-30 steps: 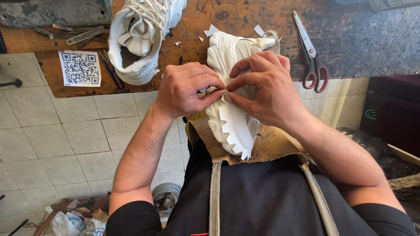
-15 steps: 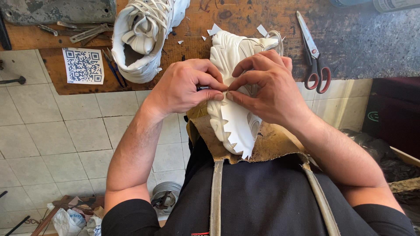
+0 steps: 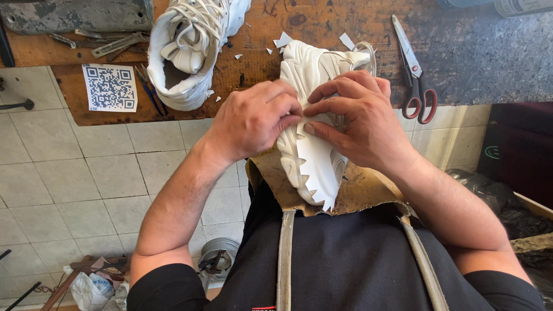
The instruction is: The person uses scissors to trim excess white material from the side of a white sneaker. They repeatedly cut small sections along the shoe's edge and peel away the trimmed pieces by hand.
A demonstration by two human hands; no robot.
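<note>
White sneaker [image 3: 314, 115] lies sole up against the person's leather apron [image 3: 357, 193], at the near edge of the workbench [image 3: 322, 23]. Left hand [image 3: 253, 121] and right hand [image 3: 360, 118] both pinch its sole. Red-handled scissors [image 3: 416, 75] lie right.

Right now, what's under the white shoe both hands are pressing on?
Under the white shoe lies a brown leather apron bib, with the wooden bench under the shoe's far end. The left hand and right hand cover its middle.
</note>
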